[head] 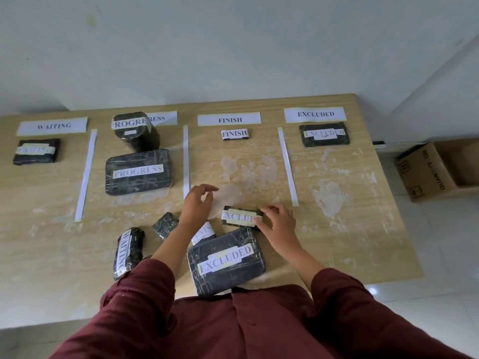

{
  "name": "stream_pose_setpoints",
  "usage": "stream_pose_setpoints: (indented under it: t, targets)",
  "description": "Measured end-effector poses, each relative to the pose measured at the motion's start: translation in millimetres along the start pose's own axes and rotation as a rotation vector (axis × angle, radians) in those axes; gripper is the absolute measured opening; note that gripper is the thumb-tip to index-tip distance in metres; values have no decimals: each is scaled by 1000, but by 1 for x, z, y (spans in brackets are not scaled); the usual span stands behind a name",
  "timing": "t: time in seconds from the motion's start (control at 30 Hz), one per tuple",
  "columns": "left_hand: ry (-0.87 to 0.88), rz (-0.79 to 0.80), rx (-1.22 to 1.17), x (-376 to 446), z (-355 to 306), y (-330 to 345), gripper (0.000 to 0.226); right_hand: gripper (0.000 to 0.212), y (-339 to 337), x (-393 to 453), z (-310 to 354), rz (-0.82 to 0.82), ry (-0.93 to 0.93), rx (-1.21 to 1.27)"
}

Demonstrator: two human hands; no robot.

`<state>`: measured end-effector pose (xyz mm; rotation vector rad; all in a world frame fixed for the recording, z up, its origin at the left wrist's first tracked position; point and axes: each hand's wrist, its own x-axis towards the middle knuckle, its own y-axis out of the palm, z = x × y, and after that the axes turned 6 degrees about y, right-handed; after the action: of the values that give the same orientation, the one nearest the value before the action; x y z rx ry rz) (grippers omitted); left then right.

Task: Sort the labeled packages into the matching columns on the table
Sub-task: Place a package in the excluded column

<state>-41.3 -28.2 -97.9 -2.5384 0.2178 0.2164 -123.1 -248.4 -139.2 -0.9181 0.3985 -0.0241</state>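
Observation:
My right hand [278,221] grips the right end of a small black package labeled EXCLUDED [239,216], low in the FINISH column. My left hand [198,203] hovers open just left of it, holding nothing. In front of me lie a large EXCLUDED package [226,260], a FINISH package [204,233] half hidden under my left forearm, a small unlabeled-looking black package [166,225] and a WAITING package [128,252]. Sorted packages sit under the headers: WAITING [36,151], two PROGRESS [136,130] [138,172], FINISH [235,133], EXCLUDED [324,134].
White paper strips [85,174] [185,161] [287,167] divide the wooden table [350,229] into columns under header signs WAITING [53,125], FINISH [229,119] and EXCLUDED [315,114]. An open cardboard box [438,172] stands on the floor to the right. A wall runs behind the table.

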Motion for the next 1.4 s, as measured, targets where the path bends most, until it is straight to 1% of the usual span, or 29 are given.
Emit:
stream_pose_setpoints:
  t: [0.13,0.23,0.3,0.37,0.4,0.47,0.57,0.67,0.73,0.8,0.87,0.93,1.0,1.1,1.17,1.3,1.33,1.4]
  targets:
    - [4,-6,-23,-16,2,-4,25,42,-3,-2,0,-9,43,-40]
    - [14,-10,-21,-22,1,-4,24,38,-5,-6,1,-17,29,-39]
    - [21,-3,-27,-24,0,-4,24,35,-5,-8,1,-22,19,12]
    - [32,11,-20,-24,-2,-1,23,34,-10,-8,2,-30,14,112]
    - [38,19,-15,-23,-4,1,22,35,-14,-8,3,-41,9,188]
    - [45,37,-8,-19,-9,9,22,33,-27,-7,7,-61,47,427]
    - [66,86,39,-9,-20,25,21,30,-49,-1,9,-116,266,837]
    - [107,148,150,5,-33,47,25,39,-69,11,-2,-153,488,1262]
    - [107,204,238,15,-43,63,36,46,-82,19,-12,-234,597,1419]
    - [84,260,317,24,-54,79,52,46,-93,28,-24,-344,637,1474]
    - [65,309,389,34,-63,97,70,38,-102,41,-36,-411,635,1455]
    - [40,381,454,44,-70,115,87,32,-111,57,-45,-405,626,1433]
    - [32,448,506,55,-72,132,99,34,-120,75,-51,-415,615,1395]
    - [43,471,549,68,-70,151,115,47,-127,103,-64,-440,557,1325]
    - [37,449,569,71,-67,159,117,55,-128,121,-75,-449,549,1187]
    - [40,393,560,73,-65,164,115,59,-129,142,-86,-525,538,941]
    - [45,391,562,73,-64,163,115,61,-129,143,-88,-545,522,839]
    - [47,398,577,73,-64,162,117,71,-124,141,-91,-580,487,524]
